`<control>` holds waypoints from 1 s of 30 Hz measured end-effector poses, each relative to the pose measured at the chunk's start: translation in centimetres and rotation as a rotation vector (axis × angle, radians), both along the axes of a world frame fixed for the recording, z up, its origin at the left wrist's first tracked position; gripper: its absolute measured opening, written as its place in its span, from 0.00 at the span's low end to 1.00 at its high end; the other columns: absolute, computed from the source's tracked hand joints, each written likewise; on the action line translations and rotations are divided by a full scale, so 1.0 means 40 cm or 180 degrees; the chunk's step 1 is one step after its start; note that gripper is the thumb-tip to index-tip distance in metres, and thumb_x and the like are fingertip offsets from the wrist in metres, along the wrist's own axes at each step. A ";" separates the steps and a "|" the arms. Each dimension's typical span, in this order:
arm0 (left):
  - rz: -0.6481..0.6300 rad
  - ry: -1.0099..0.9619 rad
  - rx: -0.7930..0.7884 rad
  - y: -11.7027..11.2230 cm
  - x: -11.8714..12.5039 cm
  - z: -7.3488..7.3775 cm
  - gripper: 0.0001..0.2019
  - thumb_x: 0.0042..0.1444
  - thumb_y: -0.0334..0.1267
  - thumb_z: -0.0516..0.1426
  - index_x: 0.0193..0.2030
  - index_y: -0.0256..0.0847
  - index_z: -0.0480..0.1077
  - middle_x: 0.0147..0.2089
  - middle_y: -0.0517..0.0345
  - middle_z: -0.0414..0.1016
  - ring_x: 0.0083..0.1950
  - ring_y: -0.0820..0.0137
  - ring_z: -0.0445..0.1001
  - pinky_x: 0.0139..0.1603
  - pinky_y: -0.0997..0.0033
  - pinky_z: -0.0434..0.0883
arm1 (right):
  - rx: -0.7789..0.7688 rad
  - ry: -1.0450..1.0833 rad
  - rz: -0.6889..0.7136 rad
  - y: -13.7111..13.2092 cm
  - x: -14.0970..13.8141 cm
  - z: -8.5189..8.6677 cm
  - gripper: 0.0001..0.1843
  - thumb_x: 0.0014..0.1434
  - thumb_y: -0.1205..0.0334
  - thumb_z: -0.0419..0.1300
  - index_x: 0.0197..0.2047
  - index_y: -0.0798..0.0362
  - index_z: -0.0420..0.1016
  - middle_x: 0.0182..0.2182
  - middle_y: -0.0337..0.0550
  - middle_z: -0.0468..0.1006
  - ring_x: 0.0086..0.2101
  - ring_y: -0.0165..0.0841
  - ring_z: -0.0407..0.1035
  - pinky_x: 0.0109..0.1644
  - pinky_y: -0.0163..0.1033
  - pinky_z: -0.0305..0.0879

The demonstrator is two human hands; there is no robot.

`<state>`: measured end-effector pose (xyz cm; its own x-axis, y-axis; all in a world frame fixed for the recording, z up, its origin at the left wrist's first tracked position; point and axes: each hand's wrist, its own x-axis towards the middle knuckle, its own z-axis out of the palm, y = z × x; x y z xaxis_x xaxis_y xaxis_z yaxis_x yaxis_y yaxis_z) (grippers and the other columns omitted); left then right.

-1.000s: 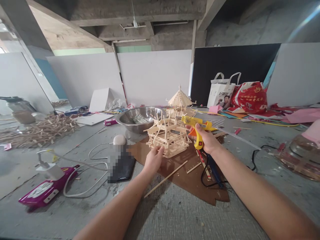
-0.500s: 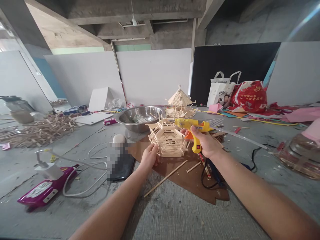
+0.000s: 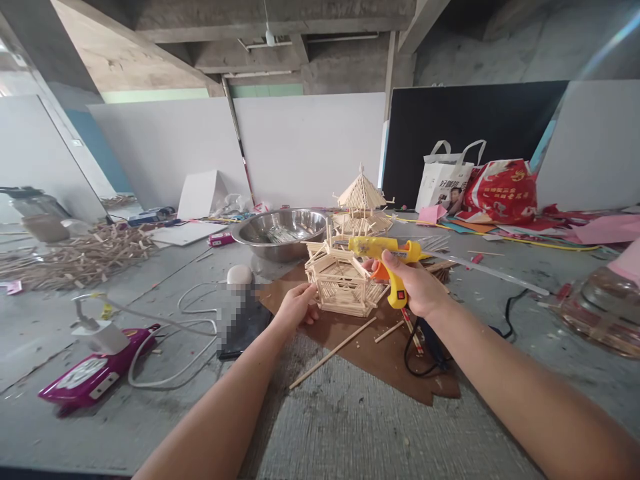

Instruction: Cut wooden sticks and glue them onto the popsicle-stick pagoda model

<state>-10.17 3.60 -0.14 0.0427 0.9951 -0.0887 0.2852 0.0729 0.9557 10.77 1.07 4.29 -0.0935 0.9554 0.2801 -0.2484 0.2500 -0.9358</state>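
My right hand (image 3: 417, 287) is wrapped round a yellow hot glue gun (image 3: 380, 248), with fingers by its orange trigger. A long clear glue stick (image 3: 485, 268) sticks out of its back, and its nozzle end points left over the stick model. This six-sided model (image 3: 347, 300), built of thin wooden sticks, stands on a brown sheet (image 3: 395, 373). At the model's lower left edge, my left hand (image 3: 297, 307) has its fingers curled and thumb against the sticks. Loose sticks (image 3: 333, 353) lie in front. Behind stands a stick pavilion with a pointed roof (image 3: 361, 193).
A steel basin (image 3: 280, 250) sits behind the model. To the left are a phone (image 3: 247, 327), a white cable, a purple power strip (image 3: 83, 377) and a heap of sticks (image 3: 95, 260). A large jar (image 3: 603, 313) stands right; bags (image 3: 503, 193) stand at the back.
The model has shifted slightly right and turned a little, with my left hand still at its edge. The glue gun stays over its right side. The view has moved slightly.
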 end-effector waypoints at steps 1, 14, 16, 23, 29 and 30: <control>0.0002 0.0179 0.0088 0.001 -0.003 0.002 0.19 0.47 0.49 0.49 0.38 0.36 0.67 0.21 0.60 0.68 0.16 0.77 0.64 0.15 0.80 0.58 | -0.0024 0.0035 -0.0005 0.005 0.005 -0.001 0.19 0.40 0.44 0.60 0.24 0.52 0.73 0.29 0.42 0.76 0.36 0.35 0.69 0.39 0.38 0.65; -0.0211 0.3629 0.1789 -0.084 0.021 0.093 0.18 0.53 0.42 0.42 0.23 0.40 0.67 0.28 0.55 0.70 0.31 0.71 0.67 0.30 0.75 0.59 | -0.0007 0.0219 -0.0126 0.016 0.070 0.041 0.19 0.43 0.45 0.58 0.28 0.53 0.68 0.27 0.39 0.75 0.18 0.26 0.67 0.20 0.31 0.61; -0.0881 0.3720 0.1809 -0.104 0.044 0.086 0.18 0.53 0.43 0.42 0.23 0.40 0.68 0.27 0.54 0.70 0.30 0.70 0.68 0.30 0.74 0.60 | -0.0008 0.0166 -0.0172 0.017 0.073 0.044 0.19 0.42 0.44 0.58 0.27 0.53 0.68 0.26 0.38 0.74 0.17 0.25 0.65 0.19 0.31 0.60; -0.1666 0.3920 0.1209 -0.116 0.063 0.023 0.09 0.44 0.38 0.48 0.26 0.42 0.68 0.26 0.51 0.71 0.29 0.61 0.71 0.29 0.67 0.63 | 0.0104 0.0029 -0.0289 0.014 0.078 0.048 0.19 0.42 0.43 0.58 0.27 0.52 0.68 0.24 0.38 0.74 0.14 0.23 0.61 0.14 0.30 0.53; -0.1810 0.3751 0.1134 -0.116 0.061 0.027 0.07 0.39 0.32 0.48 0.22 0.42 0.67 0.24 0.52 0.72 0.28 0.61 0.71 0.26 0.68 0.62 | 0.0166 -0.0046 -0.0281 0.014 0.079 0.046 0.19 0.42 0.43 0.58 0.27 0.52 0.68 0.24 0.38 0.74 0.13 0.23 0.61 0.13 0.30 0.53; -0.1814 0.3662 0.1104 -0.115 0.060 0.028 0.07 0.39 0.33 0.49 0.22 0.42 0.68 0.24 0.52 0.72 0.28 0.62 0.71 0.26 0.69 0.63 | 0.0188 -0.0058 -0.0268 0.014 0.080 0.045 0.19 0.43 0.43 0.58 0.27 0.52 0.68 0.25 0.39 0.74 0.13 0.23 0.61 0.13 0.30 0.52</control>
<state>-7.75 -1.02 0.98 0.5305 0.8415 -0.1020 0.8472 -0.5225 0.0958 13.97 1.65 6.09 -0.0193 0.9420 0.3350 -0.2073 0.3240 -0.9230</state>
